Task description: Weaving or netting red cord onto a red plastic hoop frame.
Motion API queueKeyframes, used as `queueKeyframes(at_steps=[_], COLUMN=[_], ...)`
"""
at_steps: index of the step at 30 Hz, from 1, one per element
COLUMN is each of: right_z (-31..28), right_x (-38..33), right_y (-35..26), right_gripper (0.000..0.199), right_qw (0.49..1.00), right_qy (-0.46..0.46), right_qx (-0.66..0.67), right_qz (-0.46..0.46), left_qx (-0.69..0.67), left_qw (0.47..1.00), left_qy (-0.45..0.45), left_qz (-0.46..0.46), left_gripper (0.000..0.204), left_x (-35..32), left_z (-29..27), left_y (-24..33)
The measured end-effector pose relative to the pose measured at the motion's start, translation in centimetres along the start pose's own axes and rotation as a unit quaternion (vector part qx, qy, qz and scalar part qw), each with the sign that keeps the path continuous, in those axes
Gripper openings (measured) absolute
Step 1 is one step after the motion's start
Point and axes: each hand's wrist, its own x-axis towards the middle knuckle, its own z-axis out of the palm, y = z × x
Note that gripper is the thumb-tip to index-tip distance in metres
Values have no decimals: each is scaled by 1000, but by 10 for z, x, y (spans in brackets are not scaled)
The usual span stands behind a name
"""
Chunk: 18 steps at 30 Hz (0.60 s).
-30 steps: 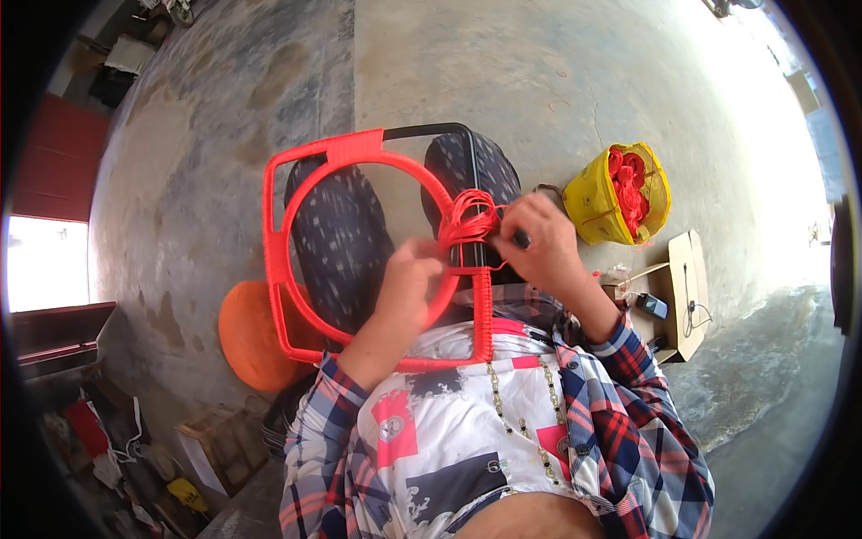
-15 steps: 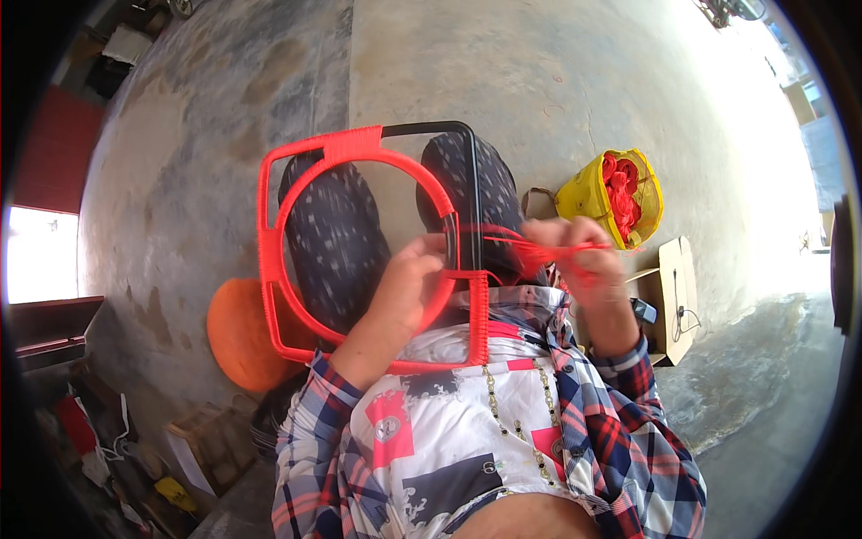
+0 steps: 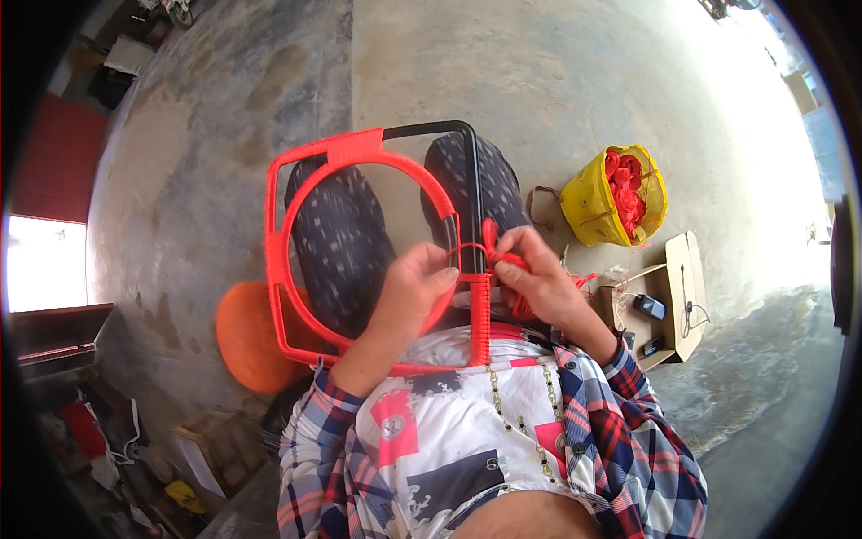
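Rectangular frame (image 3: 355, 148) with inner ring lies across the person's lap, lower edge against the shirt (image 3: 449, 431). Mostly wrapped in red; bare black at the upper right corner, down part of the right side, and on a short stretch of the ring's right. Red cord (image 3: 489, 235) spans from that stretch over the black side bar, looped beside it. Right hand (image 3: 543, 278): thumb and fingers pinching cord just outside the bar. Left hand (image 3: 409, 287): thumb and fingers drawn close at the ring; cannot tell whether they pinch it. Dark speckled trousers (image 3: 337, 242) beneath. Right: yellow bucket (image 3: 588, 202) holding red bundles (image 3: 626, 193); nearer, open cardboard box (image 3: 687, 287). Left: rounded orange object (image 3: 242, 337), partly behind the frame.
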Motion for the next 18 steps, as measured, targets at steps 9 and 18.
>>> queueKeyframes(at_steps=[9,18], right_z=[-26,-187], right_x=[-23,-22], right_y=[-34,-33], right_gripper=[24,26], right_qw=[991,932], right_qy=[-78,220], right_qx=[104,214], right_qz=[-18,-191], left_qx=[-5,-210], left_qw=[998,973], left_qy=[15,-6], left_qz=[-55,-96], left_gripper=[7,30], left_x=[1,9], left_z=[-8,-1], left_y=[-5,6])
